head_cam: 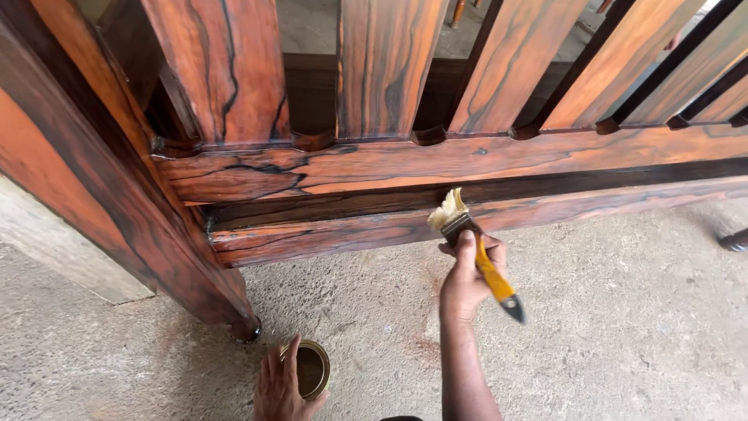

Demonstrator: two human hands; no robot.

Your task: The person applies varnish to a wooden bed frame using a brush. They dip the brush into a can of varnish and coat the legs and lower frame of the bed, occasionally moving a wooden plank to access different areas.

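My right hand grips a paintbrush with a yellow handle and pale bristles. The bristles touch the lower rail of a large reddish-brown wooden frame with dark grain streaks. My left hand rests on the side of a small round tin holding dark liquid, which stands on the concrete floor near the bottom edge of the view.
The wooden frame has a thick slanted post at the left, an upper rail and several upright slats. Rough grey concrete floor spreads to the right. A dark round foot sits at the far right.
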